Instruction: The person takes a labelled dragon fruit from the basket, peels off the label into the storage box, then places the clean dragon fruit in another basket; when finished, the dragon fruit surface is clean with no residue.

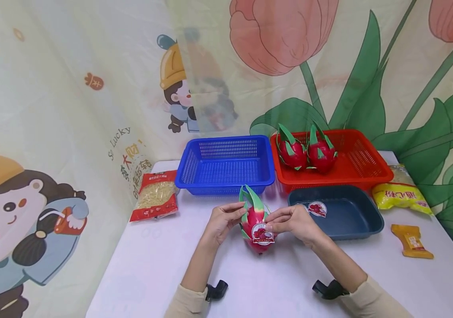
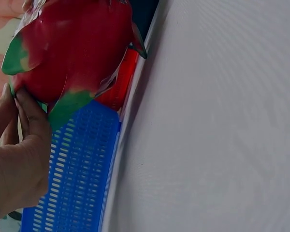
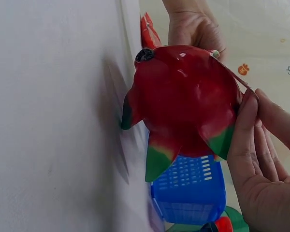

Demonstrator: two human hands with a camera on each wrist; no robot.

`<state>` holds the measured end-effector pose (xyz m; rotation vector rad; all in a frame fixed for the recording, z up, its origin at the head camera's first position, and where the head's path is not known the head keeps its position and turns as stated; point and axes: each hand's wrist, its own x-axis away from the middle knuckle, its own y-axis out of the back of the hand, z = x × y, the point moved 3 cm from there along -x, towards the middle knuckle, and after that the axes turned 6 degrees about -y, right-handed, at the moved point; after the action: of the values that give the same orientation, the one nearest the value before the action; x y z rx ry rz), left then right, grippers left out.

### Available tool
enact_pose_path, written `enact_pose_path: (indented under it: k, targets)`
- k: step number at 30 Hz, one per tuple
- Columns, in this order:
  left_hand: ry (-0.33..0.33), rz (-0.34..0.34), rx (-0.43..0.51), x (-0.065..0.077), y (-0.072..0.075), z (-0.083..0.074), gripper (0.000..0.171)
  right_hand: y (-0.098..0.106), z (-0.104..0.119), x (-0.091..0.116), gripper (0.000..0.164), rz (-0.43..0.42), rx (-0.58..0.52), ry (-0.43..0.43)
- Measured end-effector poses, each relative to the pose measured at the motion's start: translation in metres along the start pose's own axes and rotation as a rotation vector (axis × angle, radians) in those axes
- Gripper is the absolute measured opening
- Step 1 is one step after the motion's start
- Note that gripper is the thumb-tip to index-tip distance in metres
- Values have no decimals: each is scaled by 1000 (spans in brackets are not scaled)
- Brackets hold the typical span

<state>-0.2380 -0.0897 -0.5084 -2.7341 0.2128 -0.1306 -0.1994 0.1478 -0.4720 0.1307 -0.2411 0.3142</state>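
A red dragon fruit (image 1: 257, 216) with green leaf tips is held between both hands over the white table. My left hand (image 1: 225, 221) pinches it at a leaf on its left side; the left wrist view shows thumb and fingertips closed on a green tip of the fruit (image 2: 87, 48). On the fruit's near face lies a round label sticker (image 1: 263, 234) with a red banner. My right hand (image 1: 295, 224) pinches this sticker's edge between thumb and finger. In the right wrist view the label's thin edge stands out from the fruit (image 3: 183, 96) at those fingertips.
Behind stand a blue basket (image 1: 226, 187) and a red basket (image 1: 353, 179) with two dragon fruits (image 1: 323, 154). A dark blue tray (image 1: 341, 235) at right bears another label sticker (image 1: 317, 209). Packets lie at both sides: red-edged (image 1: 156, 196), yellow (image 1: 401, 197), orange (image 1: 412, 241).
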Motion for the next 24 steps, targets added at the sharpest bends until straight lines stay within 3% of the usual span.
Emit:
enact_pose_path:
  k: [12, 17, 24]
  targets:
    - [-12, -33, -35, 0, 4, 0, 20, 8, -5, -5, 34, 19, -133, -98]
    - [-11, -25, -36, 1, 4, -1, 19, 9, -4, -3, 36, 26, -128, -72]
    - [-6, -43, -1, 2, 4, -2, 20, 26, 10, 2, 38, -43, -78, -29]
